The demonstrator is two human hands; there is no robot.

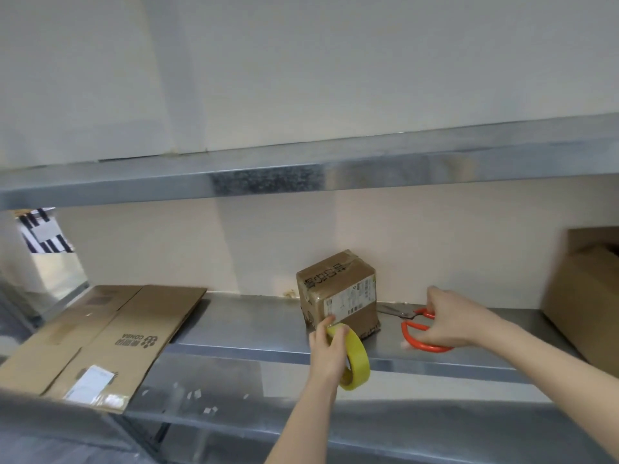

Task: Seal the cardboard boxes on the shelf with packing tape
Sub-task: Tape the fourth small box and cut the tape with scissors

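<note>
While the left grip (326,349) clamps a yellow tape roll (356,360), cardboard box (338,289) just beyond it, the right grip (449,319) curls round orange scissors (407,333) on the shelf (251,323).

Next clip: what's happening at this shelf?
A person is working at a metal shelf. Their left hand grips a yellow tape roll just in front of a small cardboard box. The right hand holds the orange handles of scissors lying on the shelf beside the box. A flattened carton lies to the left.
</note>
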